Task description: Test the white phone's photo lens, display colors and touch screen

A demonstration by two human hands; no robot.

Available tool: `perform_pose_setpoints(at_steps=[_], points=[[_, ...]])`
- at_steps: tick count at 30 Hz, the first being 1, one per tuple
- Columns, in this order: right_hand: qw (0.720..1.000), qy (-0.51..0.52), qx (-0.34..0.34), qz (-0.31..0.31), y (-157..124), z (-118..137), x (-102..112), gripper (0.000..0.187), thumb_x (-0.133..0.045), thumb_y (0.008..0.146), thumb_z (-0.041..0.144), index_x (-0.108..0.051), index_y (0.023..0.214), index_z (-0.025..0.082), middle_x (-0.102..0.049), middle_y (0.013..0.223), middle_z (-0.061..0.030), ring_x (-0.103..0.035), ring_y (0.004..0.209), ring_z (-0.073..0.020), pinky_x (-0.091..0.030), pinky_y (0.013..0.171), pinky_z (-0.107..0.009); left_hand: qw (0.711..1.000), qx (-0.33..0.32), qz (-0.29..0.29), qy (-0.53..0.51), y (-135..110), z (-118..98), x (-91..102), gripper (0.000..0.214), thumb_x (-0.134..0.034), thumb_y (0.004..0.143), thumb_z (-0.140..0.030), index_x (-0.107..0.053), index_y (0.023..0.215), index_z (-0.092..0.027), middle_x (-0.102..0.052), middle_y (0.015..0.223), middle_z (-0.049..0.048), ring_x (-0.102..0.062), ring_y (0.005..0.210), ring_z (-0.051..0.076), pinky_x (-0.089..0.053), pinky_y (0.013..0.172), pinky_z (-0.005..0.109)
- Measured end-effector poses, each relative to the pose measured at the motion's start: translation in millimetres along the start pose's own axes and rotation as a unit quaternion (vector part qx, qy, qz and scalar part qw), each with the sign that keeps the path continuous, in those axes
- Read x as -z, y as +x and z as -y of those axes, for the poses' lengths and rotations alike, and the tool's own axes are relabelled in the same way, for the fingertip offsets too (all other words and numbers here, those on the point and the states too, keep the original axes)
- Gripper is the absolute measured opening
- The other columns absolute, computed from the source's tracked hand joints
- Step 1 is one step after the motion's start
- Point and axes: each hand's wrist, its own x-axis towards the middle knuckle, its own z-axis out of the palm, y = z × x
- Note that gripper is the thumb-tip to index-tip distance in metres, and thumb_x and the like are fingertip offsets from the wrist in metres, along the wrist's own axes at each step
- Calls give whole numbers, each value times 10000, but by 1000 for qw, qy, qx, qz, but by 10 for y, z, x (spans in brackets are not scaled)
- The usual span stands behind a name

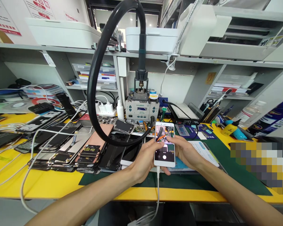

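A white smartphone (164, 157) is held upright above the workbench, its camera app showing the bench on the screen. My left hand (143, 161) grips it from the left, thumb lying over the screen. From the right, my right hand (185, 152) also holds the phone, with its thumb on the glass; the fingers behind are mostly hidden. A white charging cable (158, 182) hangs from the phone's lower edge. Behind it stands a hot air rework station (142, 110) with its thick black hose (91, 78) looping up over the bench.
Stacks of phone screens and parts (68, 147) fill the left of the yellow bench (61, 185). A green mat (240, 166) lies under my hands. To the right are a yellow bottle (229, 128) and a clear bottle (252, 113). Loose white cables cross the left side.
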Motion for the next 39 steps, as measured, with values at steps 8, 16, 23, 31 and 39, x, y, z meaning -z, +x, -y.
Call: perform_pose_setpoints(at_steps=[8,16,23,31,39], points=[[1000,-11,5,17,-1,0,14,308,-652,851,431,-695,1007,168,-724,860,-69,-641,733,-214,-481,647,-318,1000,1,-18,21,-2,-7,-36,351,-566,897,-370,-591,1170,-152,-624,710,31,-632,530,189,-576,467,368],[1000,-14,5,19,-15,16,1,288,-665,850,391,-678,1013,154,-726,896,-74,-650,733,-206,-493,643,-319,1000,-3,-4,4,4,9,10,332,-544,899,-367,-580,1143,-144,-638,740,49,-650,558,216,-582,486,397],[1000,-24,-2,18,-12,-16,29,296,-678,844,385,-656,1028,154,-722,886,-70,-642,719,-194,-488,615,-309,1000,-2,5,-5,5,27,29,334,-544,891,-354,-565,1150,-144,-649,808,61,-652,588,214,-584,502,396],[999,-39,-11,2,15,-12,26,318,-707,816,393,-654,1023,158,-710,897,-70,-647,776,-214,-497,642,-321,1000,3,3,0,12,10,18,229,-521,890,-360,-545,970,-146,-638,745,50,-646,554,220,-576,494,400],[1000,-27,-6,10,23,-26,32,312,-706,814,397,-660,1015,163,-710,868,-63,-639,740,-203,-488,622,-311,1000,2,-3,0,1,6,11,239,-530,899,-364,-558,997,-147,-633,773,39,-656,564,216,-577,492,386]])
